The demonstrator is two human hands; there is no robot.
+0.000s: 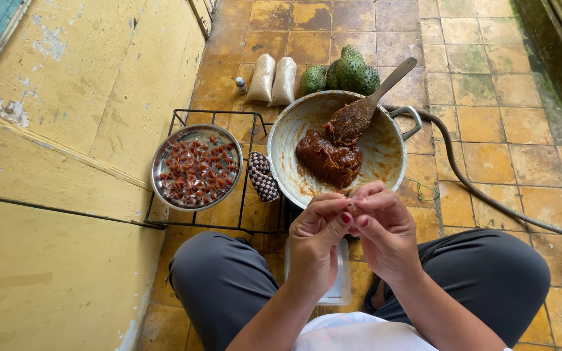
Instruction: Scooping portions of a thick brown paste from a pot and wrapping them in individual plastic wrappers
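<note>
Worn tiles (489, 123); hands (352, 218) pinch paste (sticky)

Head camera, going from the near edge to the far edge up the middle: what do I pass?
Both hands pinching a small brown piece (left hand, right hand) → round metal pan of brown paste → wooden spoon → spiky green fruits.

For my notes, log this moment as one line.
left hand: pinching small brown piece | right hand: pinching same piece | pan of brown paste ahead | plate of wrapped pieces at left
</note>
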